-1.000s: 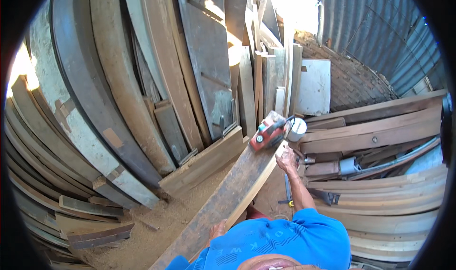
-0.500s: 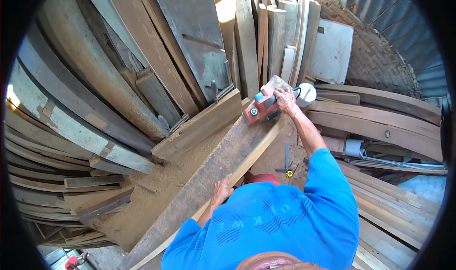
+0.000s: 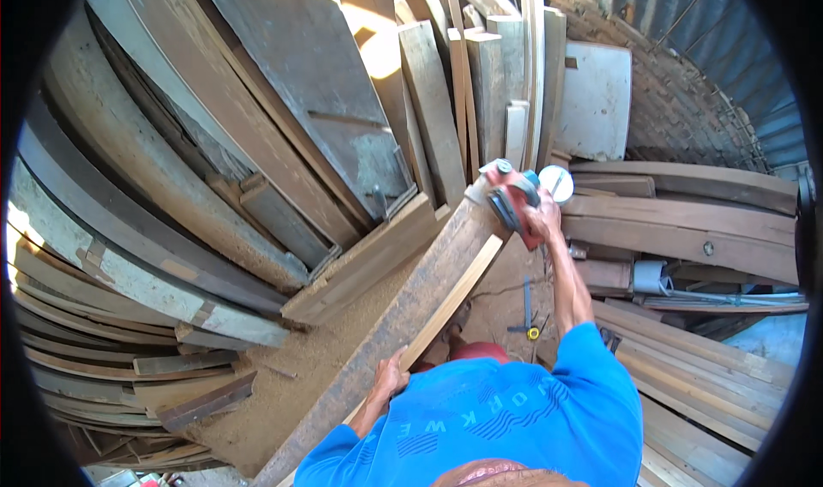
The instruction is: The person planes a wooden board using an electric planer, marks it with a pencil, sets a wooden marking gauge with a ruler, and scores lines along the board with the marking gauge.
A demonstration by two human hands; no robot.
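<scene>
My right hand [image 3: 543,218] grips a red electric hand planer [image 3: 512,197] by its handle. The planer is tilted on its side over the far end of a thick, weathered plank bench [image 3: 403,320]. Along the bench's near edge lies a pale wooden strip [image 3: 454,300]; its cut far end shows just short of the planer. Lower left, my left hand [image 3: 392,372] is closed around that strip. A round white thing [image 3: 557,183] sits just beyond my right hand; what it belongs to I cannot tell.
Below the bench's right side lie a try square [image 3: 527,307] and a yellow tape measure [image 3: 532,333]. Boards [image 3: 257,144] lean all along the left and back. Stacked planks [image 3: 686,230] fill the right side. Sawdust covers the ground [image 3: 317,363] left of the bench.
The planer has come off the strip's far end and turned over onto its side in my right hand. My left hand stays on the strip. The whole view has shifted slightly.
</scene>
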